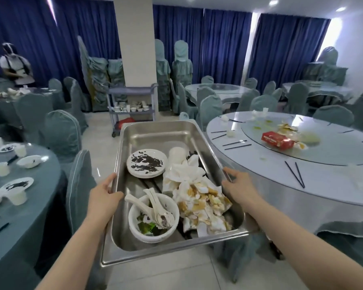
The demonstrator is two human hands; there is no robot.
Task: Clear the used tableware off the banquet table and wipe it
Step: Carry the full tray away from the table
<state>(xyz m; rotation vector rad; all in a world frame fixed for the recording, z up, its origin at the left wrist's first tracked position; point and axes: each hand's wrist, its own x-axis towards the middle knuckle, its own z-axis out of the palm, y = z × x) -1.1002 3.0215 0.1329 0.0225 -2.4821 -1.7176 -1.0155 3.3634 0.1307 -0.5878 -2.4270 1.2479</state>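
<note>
We are carrying the steel pan (155, 132), part-loaded with plates (147, 163), left hand (105, 191) and right hand (239, 185) each closed on its rim, while the bench (302, 185) at right is remaining littered and unwiped.

Blue curtains (224, 42) line the far walls behind a white pillar (134, 42). Covered chairs (61, 130) surround round tables; a grey service cart (132, 105) stands on pale floor tiles (101, 130).
</note>
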